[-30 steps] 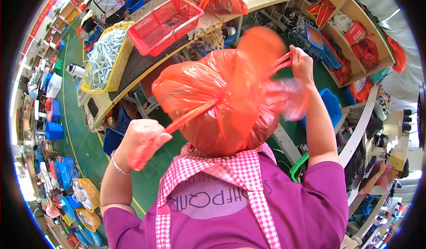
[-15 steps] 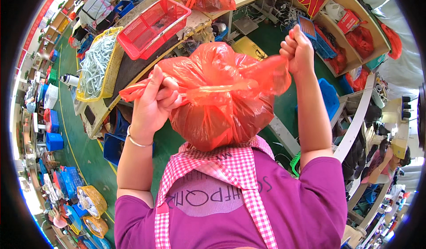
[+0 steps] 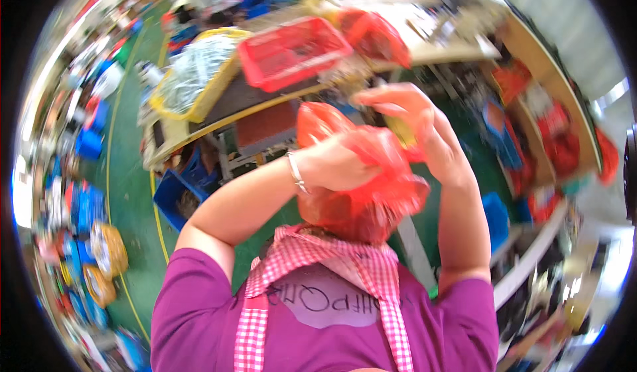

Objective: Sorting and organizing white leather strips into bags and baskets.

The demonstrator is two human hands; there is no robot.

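Note:
A red plastic bag (image 3: 381,214), bulging with contents I cannot make out, hangs in front of my chest. My left hand (image 3: 337,164) is closed on the gathered plastic near its top, the forearm crossing in from the left. Just right of it and slightly farther away is my right hand (image 3: 415,116), its fingers stretched out to the left and apart from the thumb. Some red plastic shows just below that palm; motion blur hides whether the hand touches it.
Ahead is a workbench (image 3: 279,100) bearing a red basket (image 3: 249,60), a yellow basket (image 3: 229,83) of pale cords and another red bag (image 3: 378,37). A blue bin (image 3: 174,206) stands below left. Shelves (image 3: 541,73) with red bags rise at right.
My hands have come together from wide apart, the left moving right across the bag. The right hand has opened and moved left and down. The bench appears shifted to the right.

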